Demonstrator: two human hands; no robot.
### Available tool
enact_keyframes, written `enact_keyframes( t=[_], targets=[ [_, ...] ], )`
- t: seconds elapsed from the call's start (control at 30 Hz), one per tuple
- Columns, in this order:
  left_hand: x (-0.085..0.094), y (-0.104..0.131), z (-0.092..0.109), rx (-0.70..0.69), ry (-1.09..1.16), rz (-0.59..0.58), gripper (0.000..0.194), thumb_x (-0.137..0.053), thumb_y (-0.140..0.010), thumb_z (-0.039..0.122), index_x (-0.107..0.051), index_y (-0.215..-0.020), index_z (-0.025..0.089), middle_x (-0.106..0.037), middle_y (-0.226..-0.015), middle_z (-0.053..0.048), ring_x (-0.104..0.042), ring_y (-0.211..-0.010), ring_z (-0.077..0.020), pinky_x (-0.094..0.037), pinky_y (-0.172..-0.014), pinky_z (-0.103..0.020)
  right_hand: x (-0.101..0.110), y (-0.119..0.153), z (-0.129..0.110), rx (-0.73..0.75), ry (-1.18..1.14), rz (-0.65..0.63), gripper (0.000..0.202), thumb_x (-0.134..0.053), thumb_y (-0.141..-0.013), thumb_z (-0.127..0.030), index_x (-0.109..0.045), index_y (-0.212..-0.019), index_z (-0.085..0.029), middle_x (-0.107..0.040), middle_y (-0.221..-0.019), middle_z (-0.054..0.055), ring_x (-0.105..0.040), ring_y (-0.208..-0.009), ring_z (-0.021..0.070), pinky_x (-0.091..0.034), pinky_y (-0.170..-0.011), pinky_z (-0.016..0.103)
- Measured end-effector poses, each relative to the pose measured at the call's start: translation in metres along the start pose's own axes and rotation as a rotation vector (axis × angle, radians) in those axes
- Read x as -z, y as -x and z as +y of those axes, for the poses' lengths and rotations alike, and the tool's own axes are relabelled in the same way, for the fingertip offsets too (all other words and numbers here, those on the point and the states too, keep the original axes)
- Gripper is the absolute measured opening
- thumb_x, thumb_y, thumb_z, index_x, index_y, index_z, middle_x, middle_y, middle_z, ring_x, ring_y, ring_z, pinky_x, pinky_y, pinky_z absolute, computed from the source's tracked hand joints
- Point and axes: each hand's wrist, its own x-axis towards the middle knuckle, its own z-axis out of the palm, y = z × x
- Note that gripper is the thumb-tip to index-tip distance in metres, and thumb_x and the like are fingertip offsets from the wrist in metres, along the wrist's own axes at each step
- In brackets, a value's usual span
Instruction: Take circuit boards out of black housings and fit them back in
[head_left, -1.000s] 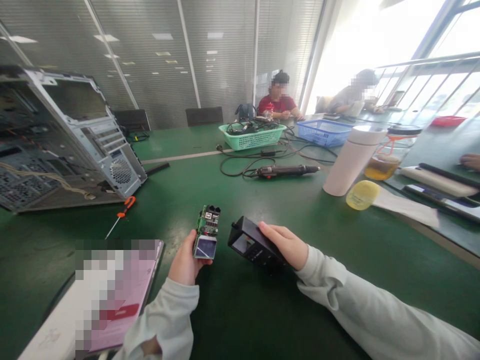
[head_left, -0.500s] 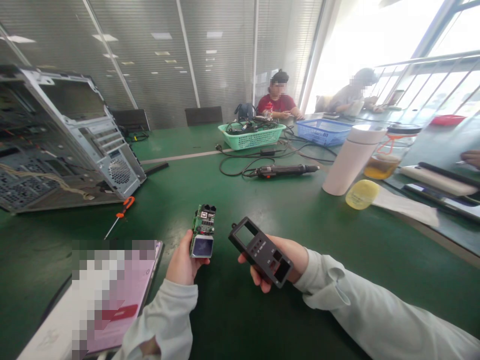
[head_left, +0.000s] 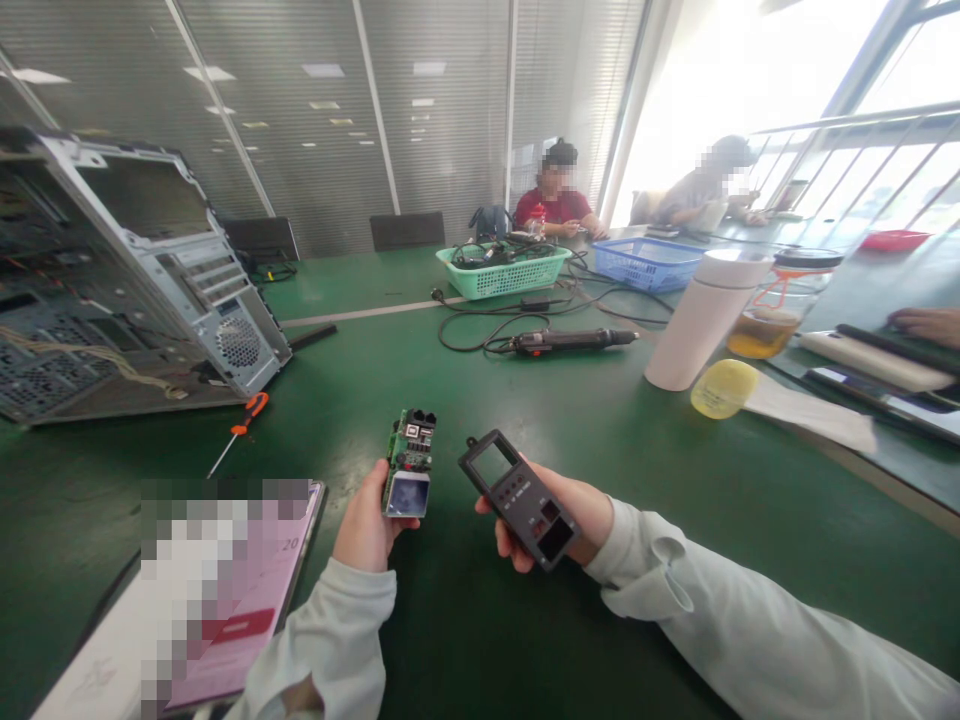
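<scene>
A small green circuit board (head_left: 411,460) with a little screen at its lower end is gripped by my left hand (head_left: 366,525), its fingers closed round the board's left side and underside. To the right of it, my right hand (head_left: 577,510) holds a black plastic casing (head_left: 521,495) with a window and several cut-outs, tilted with its top end toward the board. Board and casing are apart, both above the green table (head_left: 450,620).
An open computer case (head_left: 217,290) stands at left, beside an orange-handled screwdriver (head_left: 241,430). A tablet (head_left: 247,600) lies at lower left. Farther off are a power screwdriver (head_left: 574,341), a green basket (head_left: 506,275), a blue basket (head_left: 649,265), a pink bottle (head_left: 697,320) and two people.
The casing in my right hand has turned slightly. The board in my left hand has shifted a little to the right. At the far right edge, another person's hand has come farther into view.
</scene>
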Motion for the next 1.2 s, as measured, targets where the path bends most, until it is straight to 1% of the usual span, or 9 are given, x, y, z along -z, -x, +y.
enact_keyframes(
  t=[0.23,0.37,0.5,0.57,0.63,0.7,0.83,1.07,1.2],
  targets=[
    [-0.002,0.002,0.000,-0.006,-0.010,-0.003,0.027,-0.051,-0.082,0.030,-0.064,-0.069,0.011,-0.065,-0.051,-0.003,-0.056,-0.037,-0.0131,-0.044,-0.032,-0.021,0.005,0.000,0.003,0.025,-0.007,0.010,0.070,-0.002,-0.099,-0.054,-0.056,-0.109,-0.010,-0.065,-0.070,0.009,-0.063,-0.053,0.0147,-0.048,-0.051,0.023],
    [-0.004,0.003,0.000,-0.012,-0.017,0.002,0.026,-0.053,-0.081,0.030,-0.063,-0.065,0.012,-0.064,-0.049,-0.003,-0.055,-0.037,-0.0135,-0.043,-0.032,-0.021,-0.001,0.000,0.003,0.088,0.140,0.155,0.066,-0.013,-0.097,-0.059,-0.057,-0.098,-0.010,-0.063,-0.071,0.009,-0.060,-0.053,0.0139,-0.048,-0.051,0.024],
    [-0.006,0.005,0.000,-0.020,-0.017,0.008,0.026,-0.054,-0.079,0.030,-0.063,-0.062,0.013,-0.062,-0.046,-0.002,-0.055,-0.037,-0.0135,-0.042,-0.032,-0.021,-0.004,0.001,0.002,0.262,0.356,0.337,0.063,-0.040,-0.083,-0.073,-0.057,-0.083,-0.012,-0.055,-0.065,0.003,-0.052,-0.053,0.0128,-0.044,-0.048,0.024],
    [-0.008,0.007,0.001,-0.028,-0.016,0.012,0.026,-0.054,-0.078,0.031,-0.063,-0.061,0.013,-0.062,-0.045,-0.002,-0.054,-0.037,-0.0135,-0.042,-0.032,-0.021,-0.005,0.003,0.001,0.383,0.434,0.380,0.061,-0.054,-0.074,-0.074,-0.059,-0.081,-0.013,-0.054,-0.066,0.001,-0.051,-0.059,0.0125,-0.043,-0.054,0.025],
    [-0.009,0.009,0.001,-0.044,-0.009,0.017,0.026,-0.055,-0.078,0.031,-0.063,-0.061,0.013,-0.063,-0.046,-0.001,-0.054,-0.038,-0.0129,-0.042,-0.032,-0.020,-0.007,0.006,0.001,0.496,0.505,0.417,0.057,-0.064,-0.069,-0.068,-0.061,-0.086,-0.014,-0.057,-0.074,0.002,-0.052,-0.069,0.0139,-0.044,-0.064,0.026],
    [-0.010,0.010,0.000,-0.063,0.002,0.023,0.024,-0.056,-0.077,0.031,-0.064,-0.063,0.013,-0.064,-0.048,-0.001,-0.054,-0.039,-0.0123,-0.041,-0.032,-0.019,-0.008,0.010,0.002,0.623,0.638,0.462,0.052,-0.068,-0.070,-0.060,-0.061,-0.093,-0.015,-0.059,-0.081,0.002,-0.053,-0.076,0.0157,-0.043,-0.071,0.028],
    [-0.009,0.009,-0.002,-0.071,0.009,0.035,0.024,-0.058,-0.076,0.033,-0.065,-0.065,0.013,-0.065,-0.050,-0.001,-0.055,-0.039,-0.0119,-0.040,-0.032,-0.019,-0.009,0.014,0.004,0.831,1.063,0.508,0.039,-0.071,-0.074,-0.048,-0.061,-0.097,-0.018,-0.056,-0.086,0.003,-0.053,-0.078,0.0163,-0.043,-0.071,0.029],
    [-0.012,0.006,0.006,0.002,-0.005,0.069,0.026,-0.048,-0.081,0.026,-0.062,-0.065,0.011,-0.062,-0.045,-0.002,-0.053,-0.033,-0.0132,-0.041,-0.029,-0.022,-0.004,0.024,-0.001,0.919,1.440,0.612,0.038,-0.074,-0.074,-0.040,-0.058,-0.102,-0.020,-0.056,-0.091,0.004,-0.055,-0.084,0.0188,-0.047,-0.074,0.031],
    [-0.016,0.008,0.007,-0.001,-0.006,0.090,0.030,-0.045,-0.083,0.025,-0.061,-0.062,0.011,-0.058,-0.041,-0.001,-0.051,-0.031,-0.0122,-0.039,-0.028,-0.021,0.023,0.044,-0.007,0.830,1.472,0.874,0.035,-0.061,-0.080,-0.047,-0.055,-0.102,-0.020,-0.062,-0.093,0.006,-0.061,-0.084,0.0220,-0.049,-0.074,0.035]
  ],
)
